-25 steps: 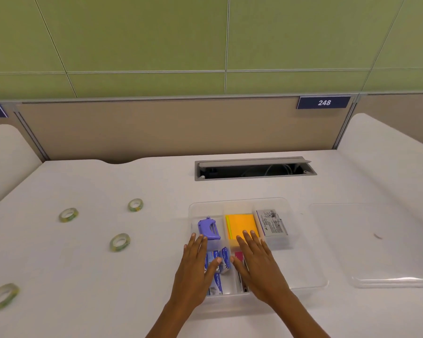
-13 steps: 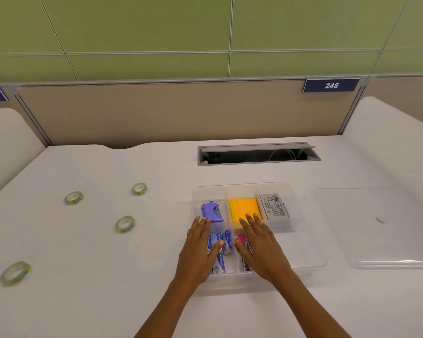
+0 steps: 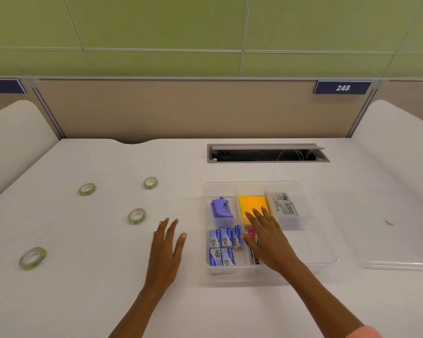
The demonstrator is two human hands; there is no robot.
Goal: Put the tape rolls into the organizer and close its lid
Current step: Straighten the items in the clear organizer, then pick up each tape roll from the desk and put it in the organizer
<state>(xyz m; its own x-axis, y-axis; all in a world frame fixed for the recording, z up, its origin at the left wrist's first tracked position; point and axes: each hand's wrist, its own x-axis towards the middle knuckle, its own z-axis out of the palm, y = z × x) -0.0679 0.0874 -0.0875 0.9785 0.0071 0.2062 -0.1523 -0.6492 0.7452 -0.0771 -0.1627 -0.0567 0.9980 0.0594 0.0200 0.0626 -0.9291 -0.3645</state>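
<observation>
Several clear tape rolls with green-yellow cores lie on the white desk at the left: one (image 3: 137, 216) nearest my hands, one (image 3: 150, 183) behind it, one (image 3: 87, 189) further left and one (image 3: 33, 258) at the near left. The clear organizer (image 3: 254, 185) stands open right of centre, holding a purple tool, orange notes, blue boxes and a grey box. Its clear lid (image 3: 386, 240) lies flat to the right. My left hand (image 3: 167, 250) hovers flat and empty over the desk left of the organizer. Over the organizer's middle, my right hand (image 3: 266, 236) is spread, holding nothing.
A grey cable hatch (image 3: 266, 153) is set open into the desk behind the organizer. Beige partition panels with number plates 247 and 248 close off the back. White curved side dividers rise at the left and right edges.
My left hand has moved left, off the organizer and out over the bare desk toward the nearest tape roll. My right hand stays over the organizer. The view has shifted.
</observation>
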